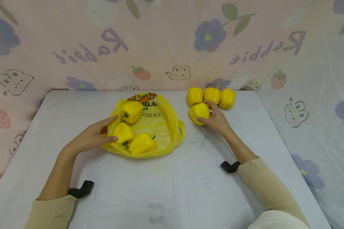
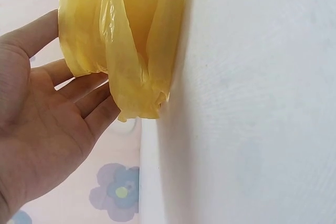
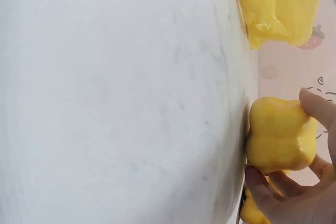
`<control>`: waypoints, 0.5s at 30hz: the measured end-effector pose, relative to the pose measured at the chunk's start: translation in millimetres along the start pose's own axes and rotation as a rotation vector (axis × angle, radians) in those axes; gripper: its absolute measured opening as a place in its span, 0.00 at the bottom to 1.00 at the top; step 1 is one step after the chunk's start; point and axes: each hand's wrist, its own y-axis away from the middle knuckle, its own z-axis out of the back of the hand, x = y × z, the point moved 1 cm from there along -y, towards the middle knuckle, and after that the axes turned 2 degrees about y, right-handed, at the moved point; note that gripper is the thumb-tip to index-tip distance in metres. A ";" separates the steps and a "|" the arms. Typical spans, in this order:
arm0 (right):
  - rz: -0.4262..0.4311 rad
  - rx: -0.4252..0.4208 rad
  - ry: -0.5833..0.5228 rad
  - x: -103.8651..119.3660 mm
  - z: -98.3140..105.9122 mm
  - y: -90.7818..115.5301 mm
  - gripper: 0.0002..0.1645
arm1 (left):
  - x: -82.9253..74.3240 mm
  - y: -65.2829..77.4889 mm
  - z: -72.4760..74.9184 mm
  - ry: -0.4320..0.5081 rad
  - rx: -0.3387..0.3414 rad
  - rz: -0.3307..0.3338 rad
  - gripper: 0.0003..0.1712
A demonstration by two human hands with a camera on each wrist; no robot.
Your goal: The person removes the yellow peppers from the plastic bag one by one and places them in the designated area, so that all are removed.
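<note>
Gripping a pepper on the table, the right hand has thumb and fingers curled round it, just in front of a row of three peppers at the far edge. The pepper sits on the surface, touching or nearly touching that row; the wrist view shows its base against the table, fingers wrapping both sides.

Left hand: fingers straight, spread against the near-left rim of the bag, apparently steadying it and keeping its mouth spread. Holds nothing; the wrist view shows an open palm with plastic draped over the fingertips.

Bag lies flat and open, left of the row, with three bagged peppers inside. Backdrop is a printed cloth.
</note>
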 end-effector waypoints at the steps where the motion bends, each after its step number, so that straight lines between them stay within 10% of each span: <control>1: -0.008 -0.005 -0.002 -0.1 0.1 -0.6 0.51 | -0.2 -0.4 0.3 -0.002 0.001 -0.001 0.49; 15: 0.032 -0.003 -0.047 -4.9 -4.1 -6.8 0.56 | -3.4 -3.3 0.4 0.000 0.017 0.004 0.49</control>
